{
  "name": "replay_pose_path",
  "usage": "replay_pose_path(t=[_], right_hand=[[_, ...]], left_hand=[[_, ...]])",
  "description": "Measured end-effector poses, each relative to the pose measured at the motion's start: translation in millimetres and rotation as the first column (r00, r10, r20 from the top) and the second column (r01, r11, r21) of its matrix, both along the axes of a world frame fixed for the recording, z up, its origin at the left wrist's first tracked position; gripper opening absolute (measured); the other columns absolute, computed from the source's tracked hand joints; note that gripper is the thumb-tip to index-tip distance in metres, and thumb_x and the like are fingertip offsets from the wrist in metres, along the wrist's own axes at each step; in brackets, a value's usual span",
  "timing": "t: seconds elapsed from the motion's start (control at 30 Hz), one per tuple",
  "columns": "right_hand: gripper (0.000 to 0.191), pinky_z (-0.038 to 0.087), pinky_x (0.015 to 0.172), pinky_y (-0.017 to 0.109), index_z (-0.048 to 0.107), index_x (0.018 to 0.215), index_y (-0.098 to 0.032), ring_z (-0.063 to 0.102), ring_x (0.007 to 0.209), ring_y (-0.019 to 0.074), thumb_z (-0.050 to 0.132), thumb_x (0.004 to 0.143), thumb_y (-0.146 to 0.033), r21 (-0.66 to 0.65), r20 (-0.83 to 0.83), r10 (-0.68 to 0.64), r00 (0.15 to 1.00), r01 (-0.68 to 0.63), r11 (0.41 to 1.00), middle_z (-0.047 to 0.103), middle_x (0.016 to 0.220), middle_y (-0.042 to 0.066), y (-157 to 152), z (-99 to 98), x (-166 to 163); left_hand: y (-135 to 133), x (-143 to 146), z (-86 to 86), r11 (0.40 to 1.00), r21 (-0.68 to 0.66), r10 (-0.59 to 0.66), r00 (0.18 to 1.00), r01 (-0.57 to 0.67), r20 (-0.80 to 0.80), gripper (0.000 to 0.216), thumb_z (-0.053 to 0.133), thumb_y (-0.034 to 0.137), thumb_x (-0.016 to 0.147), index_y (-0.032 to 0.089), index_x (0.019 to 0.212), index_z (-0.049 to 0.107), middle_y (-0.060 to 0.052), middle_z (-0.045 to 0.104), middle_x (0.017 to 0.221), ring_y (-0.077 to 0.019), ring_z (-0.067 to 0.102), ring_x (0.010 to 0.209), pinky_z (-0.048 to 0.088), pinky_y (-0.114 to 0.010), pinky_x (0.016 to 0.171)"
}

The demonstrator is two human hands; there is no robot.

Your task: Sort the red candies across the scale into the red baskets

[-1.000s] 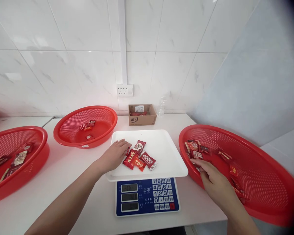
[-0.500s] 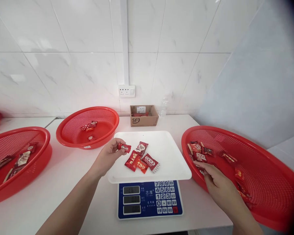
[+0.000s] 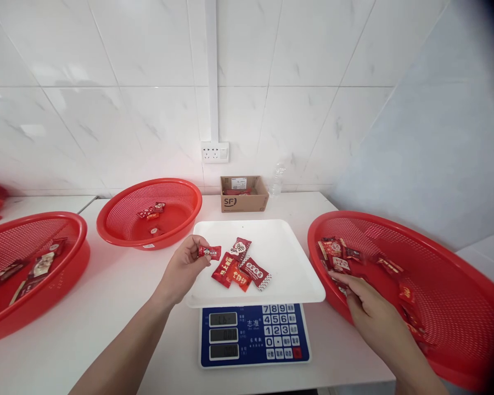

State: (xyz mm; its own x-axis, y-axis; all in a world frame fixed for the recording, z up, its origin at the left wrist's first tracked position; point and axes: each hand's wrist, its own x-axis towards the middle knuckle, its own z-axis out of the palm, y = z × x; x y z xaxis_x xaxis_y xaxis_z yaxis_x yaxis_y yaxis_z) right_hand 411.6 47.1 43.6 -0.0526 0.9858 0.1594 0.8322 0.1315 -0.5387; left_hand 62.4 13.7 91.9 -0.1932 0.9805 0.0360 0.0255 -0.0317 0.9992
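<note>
My left hand (image 3: pixel 188 262) pinches a small red wrapped candy (image 3: pixel 209 252) between thumb and fingers, over the left side of the white weighing tray (image 3: pixel 290 263). Several red packets lie grouped on the tray, including a dark red packet with a checkered end (image 3: pixel 255 272) and an orange-red packet (image 3: pixel 241 276). My right hand (image 3: pixel 364 299) reaches over the near rim of the right red basket (image 3: pixel 448 285). Its fingers are stretched out and the thumb is apart, close to a red and white wrapper (image 3: pixel 341 286); whether they touch it is unclear.
The tray sits on a blue digital scale (image 3: pixel 255 334). Two more red baskets with packets stand at left, one at the back (image 3: pixel 181 219) and one nearer (image 3: pixel 76 263). A cardboard box (image 3: pixel 244 204) and a clear bottle (image 3: pixel 277 181) are by the wall.
The view has shifted slightly. The candy in my left hand has turned a little so that more of its printed side shows. My right hand stays at the basket.
</note>
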Motion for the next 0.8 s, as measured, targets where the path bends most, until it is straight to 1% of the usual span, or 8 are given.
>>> replay_pose_path(t=[0.3, 0.43, 0.57, 0.7, 0.8], right_hand=[[0.040, 0.053, 0.088, 0.046, 0.063, 0.114, -0.025, 0.059, 0.114, 0.0281, 0.036, 0.085, -0.024, 0.021, -0.005, -0.009, 1.000, 0.009, 1.000, 0.063, 0.125, 0.005, 0.8, 1.6, 0.3], [0.040, 0.054, 0.087, 0.046, 0.064, 0.113, -0.025, 0.060, 0.112, 0.0282, 0.036, 0.085, -0.024, 0.037, 0.002, -0.013, 1.000, 0.013, 0.999, 0.064, 0.124, 0.006, 1.2, 3.4, -0.6], [0.040, 0.053, 0.089, 0.046, 0.064, 0.114, -0.025, 0.060, 0.113, 0.0276, 0.035, 0.085, -0.024, 0.024, 0.004, -0.008, 1.000, 0.007, 1.000, 0.064, 0.124, 0.005, 1.5, 3.6, -0.9], [0.041, 0.052, 0.090, 0.045, 0.063, 0.115, -0.026, 0.059, 0.113, 0.0273, 0.035, 0.085, -0.025, -0.002, 0.003, -0.016, 1.000, 0.016, 1.000, 0.063, 0.125, 0.005, 1.3, 4.3, -0.8], [0.041, 0.051, 0.091, 0.045, 0.062, 0.116, -0.025, 0.058, 0.115, 0.0270, 0.034, 0.086, -0.026, -0.021, -0.001, -0.014, 1.000, 0.014, 1.000, 0.062, 0.126, 0.005, 1.2, 5.1, -1.2]], left_hand=[[-3.4, 2.0, -2.6, 1.000, 0.003, 0.017, 1.000, -0.017, 0.016, 0.028, 0.066, 0.022, 0.068, 0.022, 0.080, 0.041, 0.003, 0.055, 0.074, -0.0128, 0.055, 0.071, 0.043, -0.024, 0.061], [-4.5, 2.7, -2.4, 1.000, 0.010, 0.029, 1.000, -0.029, -0.004, 0.027, 0.066, 0.022, 0.069, 0.022, 0.079, 0.041, 0.004, 0.053, 0.073, -0.0121, 0.054, 0.070, 0.043, -0.024, 0.060], [-5.5, 3.5, -1.9, 0.999, 0.026, 0.042, 0.998, -0.041, -0.047, 0.025, 0.065, 0.021, 0.069, 0.022, 0.079, 0.042, 0.004, 0.052, 0.071, -0.0114, 0.051, 0.068, 0.042, -0.023, 0.061], [-6.4, 3.5, 0.1, 0.999, 0.017, 0.045, 0.997, -0.044, -0.059, 0.020, 0.064, 0.023, 0.071, 0.022, 0.079, 0.046, 0.005, 0.052, 0.070, -0.0115, 0.051, 0.067, 0.042, -0.023, 0.060], [-5.9, 1.7, -0.6, 0.999, 0.014, 0.049, 0.997, -0.048, -0.061, 0.014, 0.063, 0.028, 0.075, 0.021, 0.083, 0.054, 0.002, 0.057, 0.075, -0.0127, 0.054, 0.071, 0.044, -0.024, 0.064]])
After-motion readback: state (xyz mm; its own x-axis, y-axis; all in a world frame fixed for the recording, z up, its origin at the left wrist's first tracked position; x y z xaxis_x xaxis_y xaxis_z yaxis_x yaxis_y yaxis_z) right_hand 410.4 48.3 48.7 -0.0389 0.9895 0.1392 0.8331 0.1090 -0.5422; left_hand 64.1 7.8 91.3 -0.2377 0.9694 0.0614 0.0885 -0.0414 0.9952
